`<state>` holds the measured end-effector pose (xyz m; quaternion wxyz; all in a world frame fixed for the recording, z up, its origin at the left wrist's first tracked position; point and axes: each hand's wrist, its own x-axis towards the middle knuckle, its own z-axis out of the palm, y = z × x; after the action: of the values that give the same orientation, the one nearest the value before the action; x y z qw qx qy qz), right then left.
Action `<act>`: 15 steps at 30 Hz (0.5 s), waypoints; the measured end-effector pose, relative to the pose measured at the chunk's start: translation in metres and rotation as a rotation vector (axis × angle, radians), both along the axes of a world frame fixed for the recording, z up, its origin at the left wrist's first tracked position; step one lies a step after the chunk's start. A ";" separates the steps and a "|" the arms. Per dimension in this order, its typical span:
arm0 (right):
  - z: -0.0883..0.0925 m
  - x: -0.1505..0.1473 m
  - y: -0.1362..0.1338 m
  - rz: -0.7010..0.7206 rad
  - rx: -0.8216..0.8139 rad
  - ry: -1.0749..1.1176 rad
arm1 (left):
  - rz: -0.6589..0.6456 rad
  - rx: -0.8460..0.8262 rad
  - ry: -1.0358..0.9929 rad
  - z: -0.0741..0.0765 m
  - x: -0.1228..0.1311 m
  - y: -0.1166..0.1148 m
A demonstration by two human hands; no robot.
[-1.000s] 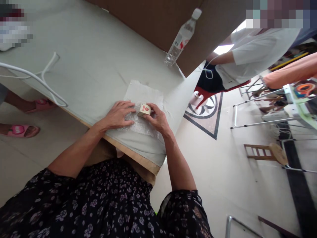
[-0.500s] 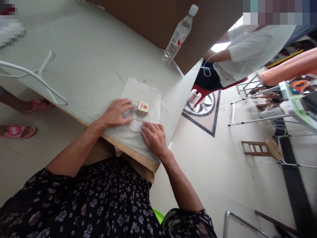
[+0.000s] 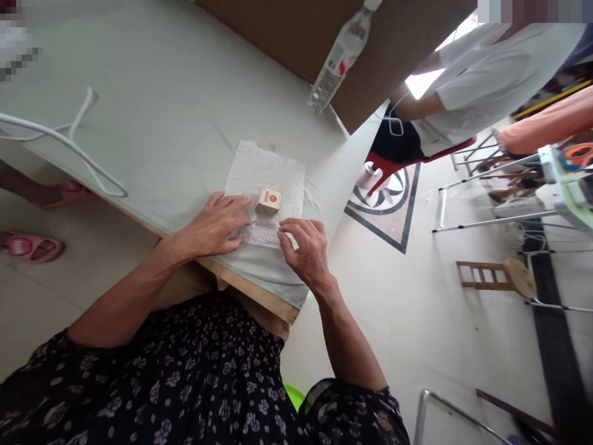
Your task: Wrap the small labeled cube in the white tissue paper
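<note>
A small cream-and-brown box [image 3: 268,202] with a red mark on top rests on a sheet of clear bubble wrap [image 3: 248,167], near the corner of the table. My left hand [image 3: 215,225] is at the sheet's left side, fingers spread and pointing toward the box without touching it. On the right, my right hand [image 3: 306,247] is at the sheet's near right edge, thumb and fingers curved with a gap between them. Neither hand grips anything that I can see. Whether the fingertips touch the wrap is hard to tell.
A clear plastic bottle [image 3: 340,59] stands on the table [image 3: 152,105] by a brown cardboard panel [image 3: 278,37]. White cable [image 3: 69,142] loops at the left. A person in a white shirt [image 3: 500,80] sits beyond the right edge. A wooden stool [image 3: 495,275] lies further right.
My right hand has lifted and opened, shifting right from the sheet's near edge. My left hand has drawn back slightly toward me. The box stays on the bubble wrap.
</note>
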<state>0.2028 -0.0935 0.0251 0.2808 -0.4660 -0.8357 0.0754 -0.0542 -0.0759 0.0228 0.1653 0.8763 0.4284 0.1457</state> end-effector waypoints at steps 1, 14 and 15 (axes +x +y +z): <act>0.000 0.002 -0.003 0.009 -0.002 -0.001 | 0.002 0.006 -0.002 -0.001 0.000 0.000; 0.001 -0.009 0.037 -0.090 -0.095 0.103 | 0.270 -0.012 -0.290 0.022 0.020 0.032; 0.002 -0.009 0.044 -0.087 -0.117 0.130 | 0.286 -0.003 -0.283 0.023 0.022 0.034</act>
<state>0.1938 -0.0495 0.0273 0.3095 -0.5117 -0.7888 0.1419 -0.0319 -0.0418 0.0460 0.2027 0.7771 0.5212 0.2889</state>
